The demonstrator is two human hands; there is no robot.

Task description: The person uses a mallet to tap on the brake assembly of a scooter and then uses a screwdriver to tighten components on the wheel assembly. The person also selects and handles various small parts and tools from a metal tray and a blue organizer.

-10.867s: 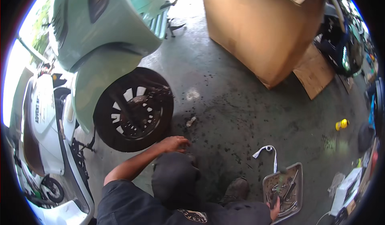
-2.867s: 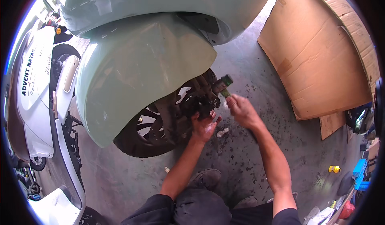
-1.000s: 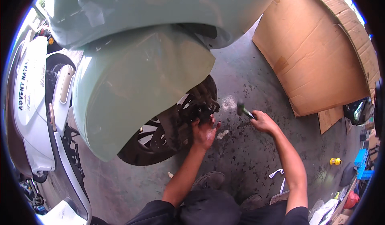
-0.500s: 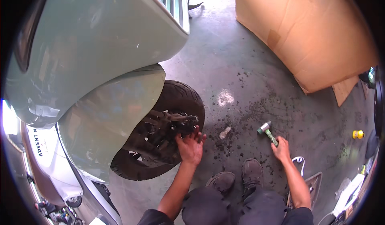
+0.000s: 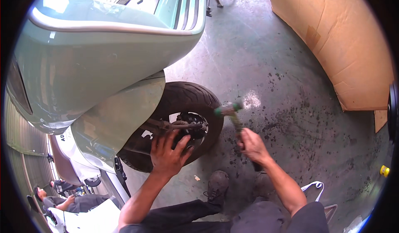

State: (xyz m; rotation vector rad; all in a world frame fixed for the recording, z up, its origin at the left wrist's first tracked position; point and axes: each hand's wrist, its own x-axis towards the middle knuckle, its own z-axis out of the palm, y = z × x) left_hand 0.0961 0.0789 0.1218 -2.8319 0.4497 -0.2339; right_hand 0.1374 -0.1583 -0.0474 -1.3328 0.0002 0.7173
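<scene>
- Black trousers point(image 5: 183, 214) cross the lower edge; one dark shoe point(image 5: 218, 187) stands ahead of them, and the other is partly covered by the right hand's side.
- The tray point(image 5: 335, 208) shows just a corner of its rim at the lower right, beyond the dark sleeve point(image 5: 309, 218); its contents are hidden.
- A white strip point(image 5: 318, 186) curls beside that corner.
- The right hand point(image 5: 252, 147) is clenched round the handle of a hammer point(image 5: 235, 120). The dark butt pokes out below the fist, while the green-and-silver head, blurred, is raised and appears just in front of the tyre's right edge.
- The left hand point(image 5: 168, 153) grasps nothing visible: its fingers are spread and slightly bent over the dark metal part point(image 5: 183, 126) at the wheel's hub. Whether the fingertips press on it, I cannot tell.
- The wheel point(image 5: 199, 95), with its black tyre, sits under a grey-green mudguard point(image 5: 124, 114), left of the hammer.
- A yellow bottle point(image 5: 385, 171) lies at the far right; its fill cannot be made out.
- Brown cardboard point(image 5: 345, 46), a large taped panel, rises at the upper right; any inside is out of sight.
- A white scooter point(image 5: 79, 156) and a person in dark clothes point(image 5: 85, 202) are at the lower left, well apart from the hands.
</scene>
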